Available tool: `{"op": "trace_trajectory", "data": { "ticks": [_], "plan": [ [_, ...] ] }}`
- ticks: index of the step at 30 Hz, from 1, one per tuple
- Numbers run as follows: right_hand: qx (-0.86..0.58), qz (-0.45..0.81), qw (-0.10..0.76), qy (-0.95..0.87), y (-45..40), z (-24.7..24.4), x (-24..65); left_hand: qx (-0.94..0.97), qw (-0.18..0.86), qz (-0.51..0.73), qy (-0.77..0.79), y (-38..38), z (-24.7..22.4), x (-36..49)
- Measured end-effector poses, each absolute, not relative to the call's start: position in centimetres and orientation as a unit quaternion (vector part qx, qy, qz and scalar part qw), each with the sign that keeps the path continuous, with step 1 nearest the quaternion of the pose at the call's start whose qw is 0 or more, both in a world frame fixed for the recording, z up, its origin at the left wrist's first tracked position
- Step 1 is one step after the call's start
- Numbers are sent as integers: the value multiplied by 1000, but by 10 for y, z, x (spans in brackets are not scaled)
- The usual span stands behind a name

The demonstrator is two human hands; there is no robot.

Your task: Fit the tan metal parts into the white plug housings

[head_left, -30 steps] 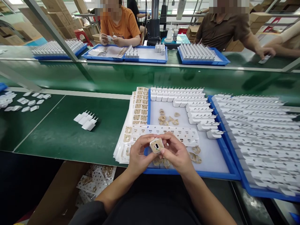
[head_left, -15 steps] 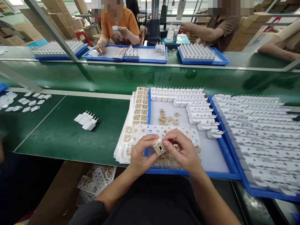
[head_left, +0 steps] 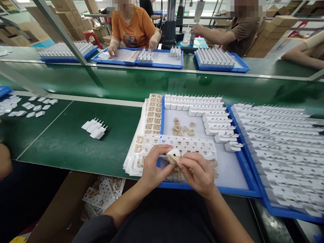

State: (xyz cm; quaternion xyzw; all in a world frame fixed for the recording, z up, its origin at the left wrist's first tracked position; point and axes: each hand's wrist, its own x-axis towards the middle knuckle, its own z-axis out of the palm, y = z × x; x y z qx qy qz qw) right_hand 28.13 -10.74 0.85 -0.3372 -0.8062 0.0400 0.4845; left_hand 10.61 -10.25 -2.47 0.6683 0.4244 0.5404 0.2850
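Note:
My left hand [head_left: 153, 168] grips a white plug charger [head_left: 174, 152] between thumb and fingers, with its end face towards me. A tan backing paper [head_left: 173, 158] is partly lifted off that face, and white shows above it. My right hand [head_left: 199, 172] pinches the paper's edge at the charger's right side. Below my hands lie loose tan paper pieces [head_left: 180, 176], partly hidden by my fingers. Just behind them, a white perforated sticker sheet [head_left: 188, 143] lies across the blue-rimmed tray [head_left: 246, 168].
Rows of white chargers [head_left: 194, 102] line the tray's back and right side. Another tray of chargers [head_left: 278, 152] adjoins at right. Stacked sticker sheets [head_left: 153, 114] lie at left, with a few chargers [head_left: 95, 127] beyond. Two co-workers sit across the green bench.
The tan paper, flat on the charger's face before, now peels up from the top. My right hand has moved down slightly, and the charger is tilted differently.

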Motion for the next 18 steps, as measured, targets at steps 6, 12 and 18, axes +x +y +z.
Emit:
{"op": "trace_trajectory", "data": {
  "ticks": [6, 12, 18],
  "plan": [
    [-287, 209, 468, -809, -118, 10, 290, 595, 351, 544, 477, -97, -33, 96],
    [-434, 215, 292, -825, -111, -12, 332, 555, 323, 564, 518, -83, -35, 62],
    [-469, 202, 212, -833, -100, -36, 365, 539, 69, 468, 697, -60, -45, -25]
  ]
}}
